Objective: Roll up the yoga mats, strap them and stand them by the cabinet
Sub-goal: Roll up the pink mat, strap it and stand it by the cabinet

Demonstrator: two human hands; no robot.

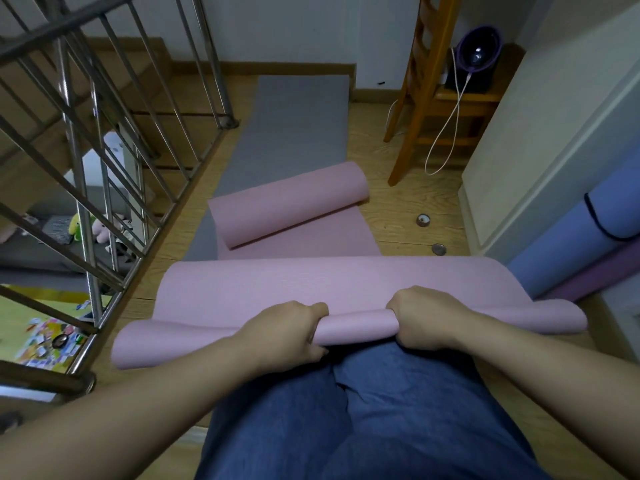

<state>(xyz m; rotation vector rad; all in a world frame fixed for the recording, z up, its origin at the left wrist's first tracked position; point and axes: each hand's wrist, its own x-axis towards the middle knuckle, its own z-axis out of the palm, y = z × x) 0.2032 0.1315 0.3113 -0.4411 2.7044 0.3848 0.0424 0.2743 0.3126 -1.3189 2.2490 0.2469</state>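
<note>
**Both hands clenched on the rolled end of the pink mat**

In the lower centre of the frame, the left hand point(287, 332) and the right hand point(424, 317) each grip the near end of a soft pink foam yoga mat point(346, 282). Their fingers are curled round a tight roll of it, with a short stretch of the roll showing between them. The roll lies just above the person's knees in blue trousers point(381, 410). Its loose, wider ends spread out to the left and right of the hands.

Beyond the hands the pink mat runs up the middle of the frame across the wooden plank floor point(408, 209). Its far end is curled over into a loose roll. It lies partly on top of a flat grey yoga mat point(298, 112) that reaches the far wall.

At the right edge, a rolled blue mat point(568, 247) with a dark strap and a rolled purple mat point(599, 271) lean against a white cabinet point(554, 133). A metal stair railing point(86, 140) fills the left side. A wooden ladder frame point(415, 98) stands at the upper right, with a white cable point(450, 126) hanging by it.
</note>
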